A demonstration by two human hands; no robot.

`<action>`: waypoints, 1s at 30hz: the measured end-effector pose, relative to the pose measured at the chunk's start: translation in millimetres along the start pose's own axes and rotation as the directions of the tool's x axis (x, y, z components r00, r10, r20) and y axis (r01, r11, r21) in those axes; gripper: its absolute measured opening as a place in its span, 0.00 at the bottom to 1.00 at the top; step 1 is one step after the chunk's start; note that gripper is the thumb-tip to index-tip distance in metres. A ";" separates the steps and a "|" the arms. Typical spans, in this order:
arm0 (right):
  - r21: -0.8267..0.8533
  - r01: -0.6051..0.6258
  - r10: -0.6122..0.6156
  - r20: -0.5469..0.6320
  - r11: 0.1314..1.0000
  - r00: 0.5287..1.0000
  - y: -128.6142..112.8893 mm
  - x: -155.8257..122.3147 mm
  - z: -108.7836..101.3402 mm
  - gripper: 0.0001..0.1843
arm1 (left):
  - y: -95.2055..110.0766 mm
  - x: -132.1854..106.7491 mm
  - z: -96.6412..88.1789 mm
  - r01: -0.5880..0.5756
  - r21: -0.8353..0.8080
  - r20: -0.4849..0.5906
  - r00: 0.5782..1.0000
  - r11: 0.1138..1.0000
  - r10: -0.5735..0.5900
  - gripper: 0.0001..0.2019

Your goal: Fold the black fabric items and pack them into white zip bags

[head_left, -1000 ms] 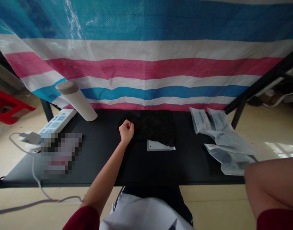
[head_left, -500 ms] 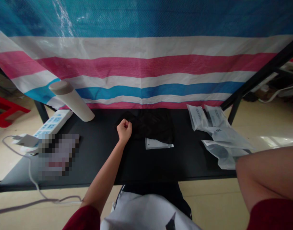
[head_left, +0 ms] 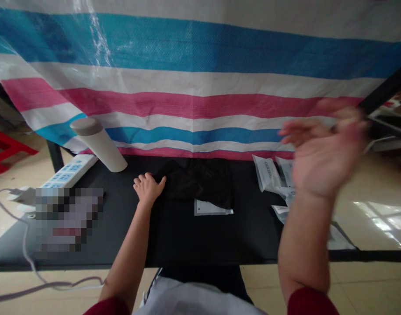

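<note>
My left hand (head_left: 148, 188) is open and holds nothing. It lies on the black table (head_left: 174, 236), with the fingers just beside the folded black cloth (head_left: 197, 181). My right hand (head_left: 325, 148) is also open, but it is blurred and raised above the printed plastic bags (head_left: 266, 173), and a small white packet (head_left: 212, 208) lies partly under the cloth.
</note>
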State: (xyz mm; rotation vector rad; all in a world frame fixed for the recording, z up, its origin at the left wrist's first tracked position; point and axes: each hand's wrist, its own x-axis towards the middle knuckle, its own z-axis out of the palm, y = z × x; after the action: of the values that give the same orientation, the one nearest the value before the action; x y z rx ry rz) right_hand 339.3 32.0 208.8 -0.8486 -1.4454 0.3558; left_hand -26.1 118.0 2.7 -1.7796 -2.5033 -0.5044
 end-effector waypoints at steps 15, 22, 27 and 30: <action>-0.450 -0.221 0.423 0.419 0.865 0.803 166.1 -119.9 81.5 0.11 | 95.7 -21.0 -63.3 -0.448 -0.385 0.069 0.858 0.807 0.509 0.12; -0.464 -0.213 0.404 0.365 0.860 0.839 157.5 -115.9 63.8 0.12 | 107.4 -39.8 -30.1 -0.467 -0.615 0.104 0.751 0.636 0.652 0.17; -0.510 -0.236 0.457 0.367 0.827 0.810 153.8 -108.9 39.5 0.08 | 58.6 -42.9 -16.9 -0.583 -0.616 0.131 0.588 0.530 0.798 0.13; -0.528 -0.283 0.552 0.466 0.801 0.692 154.6 -108.3 26.8 0.10 | 38.6 -49.0 -11.2 -0.603 -0.612 0.146 0.548 0.511 0.823 0.14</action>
State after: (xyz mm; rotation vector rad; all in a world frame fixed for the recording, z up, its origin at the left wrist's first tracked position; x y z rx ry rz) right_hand 340.8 69.5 21.9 -1.5465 -1.9511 0.7437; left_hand 24.7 81.4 12.5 -3.2103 -1.4796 -0.7928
